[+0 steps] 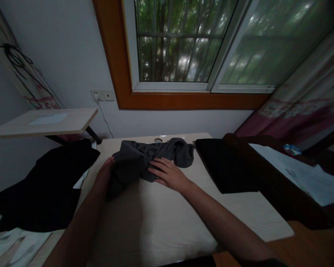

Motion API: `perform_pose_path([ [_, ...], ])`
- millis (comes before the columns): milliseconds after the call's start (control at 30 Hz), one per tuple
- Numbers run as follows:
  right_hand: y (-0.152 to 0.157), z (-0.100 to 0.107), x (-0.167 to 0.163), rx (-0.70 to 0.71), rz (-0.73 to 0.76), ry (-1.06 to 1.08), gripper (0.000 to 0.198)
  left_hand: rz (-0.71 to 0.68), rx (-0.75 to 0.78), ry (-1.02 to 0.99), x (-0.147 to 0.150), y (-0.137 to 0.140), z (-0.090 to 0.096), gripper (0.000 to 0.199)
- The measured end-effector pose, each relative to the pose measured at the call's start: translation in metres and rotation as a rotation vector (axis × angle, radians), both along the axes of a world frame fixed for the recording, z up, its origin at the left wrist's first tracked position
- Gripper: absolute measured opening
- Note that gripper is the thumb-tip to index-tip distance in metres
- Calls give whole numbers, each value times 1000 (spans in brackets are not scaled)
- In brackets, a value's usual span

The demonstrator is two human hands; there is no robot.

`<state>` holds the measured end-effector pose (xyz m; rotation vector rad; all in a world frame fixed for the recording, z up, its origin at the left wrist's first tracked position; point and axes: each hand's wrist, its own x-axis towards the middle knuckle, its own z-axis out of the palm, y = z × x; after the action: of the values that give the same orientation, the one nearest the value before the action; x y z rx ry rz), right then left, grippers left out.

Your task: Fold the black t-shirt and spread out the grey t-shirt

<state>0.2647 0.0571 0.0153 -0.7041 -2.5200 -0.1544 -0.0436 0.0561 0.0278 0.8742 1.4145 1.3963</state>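
A crumpled dark grey garment [133, 157] lies on the far half of the pale wooden table [167, 222]. It has dark printing or lettering across its folds, and its right end is bunched up. My left hand [105, 172] is closed at the garment's left edge, its fingers partly hidden by the cloth. On the garment's near middle part rests my right hand [169, 174], fingers stretched out and palm down.
A folded black cloth [225, 165] lies at the table's right edge, beside a dark surface bearing a white sheet [295, 172]. More black clothing [44, 185] is spread at left, below a raised wooden shelf [44, 122]. A window [183, 44] is ahead.
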Motion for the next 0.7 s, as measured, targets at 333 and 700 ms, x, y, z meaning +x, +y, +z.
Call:
perform_pose_path([
  [333,4,-13,9,-153,-86,372,27,40,-58,-67,-3,1,-2,30],
  [700,19,-5,46,-295,-384,1532,27,11,88,-165,-19,9,-14,25],
])
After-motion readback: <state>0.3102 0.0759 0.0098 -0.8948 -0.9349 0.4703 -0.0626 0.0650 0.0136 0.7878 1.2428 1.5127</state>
